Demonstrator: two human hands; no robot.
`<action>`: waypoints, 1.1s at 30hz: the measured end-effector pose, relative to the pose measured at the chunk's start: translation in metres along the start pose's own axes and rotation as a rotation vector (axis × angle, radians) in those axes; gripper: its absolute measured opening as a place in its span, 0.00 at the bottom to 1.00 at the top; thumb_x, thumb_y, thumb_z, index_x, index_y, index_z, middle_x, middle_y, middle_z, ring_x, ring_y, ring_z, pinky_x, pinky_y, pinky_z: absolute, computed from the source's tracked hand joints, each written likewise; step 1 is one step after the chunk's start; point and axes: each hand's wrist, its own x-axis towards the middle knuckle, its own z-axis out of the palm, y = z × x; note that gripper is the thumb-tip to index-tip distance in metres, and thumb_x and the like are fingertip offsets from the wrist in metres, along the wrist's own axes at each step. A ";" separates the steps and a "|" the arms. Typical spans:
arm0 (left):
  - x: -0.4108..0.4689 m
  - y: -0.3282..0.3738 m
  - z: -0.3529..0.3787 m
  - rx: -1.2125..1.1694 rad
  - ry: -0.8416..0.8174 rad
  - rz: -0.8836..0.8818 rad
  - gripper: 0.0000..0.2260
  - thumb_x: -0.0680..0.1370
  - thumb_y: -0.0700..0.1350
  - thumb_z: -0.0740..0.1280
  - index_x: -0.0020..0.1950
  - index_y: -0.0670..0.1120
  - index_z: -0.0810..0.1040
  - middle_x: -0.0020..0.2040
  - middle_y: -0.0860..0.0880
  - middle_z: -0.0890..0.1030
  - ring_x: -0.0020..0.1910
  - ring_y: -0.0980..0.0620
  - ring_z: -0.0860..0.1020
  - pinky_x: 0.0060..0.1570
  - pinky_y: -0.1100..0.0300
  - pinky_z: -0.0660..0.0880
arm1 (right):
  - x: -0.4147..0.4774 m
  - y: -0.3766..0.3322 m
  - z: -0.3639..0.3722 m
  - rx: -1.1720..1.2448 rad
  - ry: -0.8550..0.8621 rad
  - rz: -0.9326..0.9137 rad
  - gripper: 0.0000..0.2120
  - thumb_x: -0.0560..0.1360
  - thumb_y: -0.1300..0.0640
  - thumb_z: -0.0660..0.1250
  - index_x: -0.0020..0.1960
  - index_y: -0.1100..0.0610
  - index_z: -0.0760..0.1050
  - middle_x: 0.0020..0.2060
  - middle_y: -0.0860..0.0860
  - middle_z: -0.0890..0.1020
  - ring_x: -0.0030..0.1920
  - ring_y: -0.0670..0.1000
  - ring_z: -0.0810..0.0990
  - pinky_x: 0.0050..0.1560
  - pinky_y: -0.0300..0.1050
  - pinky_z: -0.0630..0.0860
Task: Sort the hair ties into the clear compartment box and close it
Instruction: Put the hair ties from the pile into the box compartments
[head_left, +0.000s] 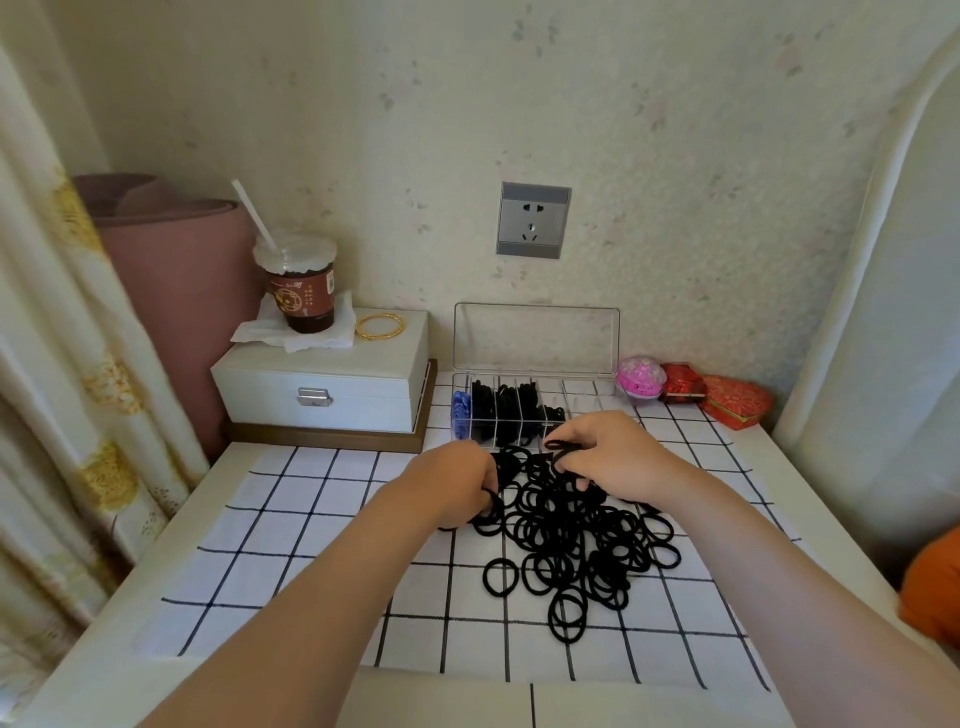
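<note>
Hair ties (571, 545): gripping bunches in left hand (452, 488) and right hand (613, 457), centre frame; next, likely lifting into clear compartment box (582, 387).

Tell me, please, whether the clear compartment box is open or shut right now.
Open. The clear compartment box has its lid standing upright behind the compartments, which are uncovered.

Speckled cream wall (649, 130) with grey socket (533, 220), patterned curtain (67, 364) left, white table (156, 519), soft daylight

drink cup (303, 291) label, print illegible
</note>
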 end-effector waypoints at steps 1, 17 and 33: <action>0.000 -0.001 -0.001 -0.031 0.015 0.006 0.08 0.79 0.45 0.66 0.56 0.51 0.80 0.52 0.51 0.80 0.50 0.51 0.78 0.51 0.55 0.77 | -0.001 0.000 -0.002 0.024 -0.008 0.010 0.12 0.75 0.64 0.69 0.48 0.48 0.83 0.44 0.51 0.87 0.31 0.44 0.81 0.34 0.38 0.77; -0.001 0.014 0.011 -0.325 -0.060 0.080 0.14 0.75 0.38 0.69 0.56 0.53 0.82 0.50 0.54 0.81 0.48 0.56 0.79 0.46 0.67 0.74 | -0.007 0.005 -0.017 -0.102 -0.101 0.056 0.06 0.76 0.62 0.69 0.49 0.55 0.83 0.37 0.49 0.84 0.28 0.40 0.79 0.28 0.35 0.72; 0.003 0.003 -0.007 -0.347 0.048 0.054 0.06 0.78 0.46 0.68 0.54 0.52 0.81 0.44 0.56 0.82 0.39 0.60 0.79 0.40 0.68 0.74 | -0.007 0.003 -0.013 -0.085 -0.216 0.020 0.04 0.78 0.58 0.66 0.49 0.54 0.80 0.35 0.51 0.84 0.27 0.49 0.77 0.25 0.36 0.67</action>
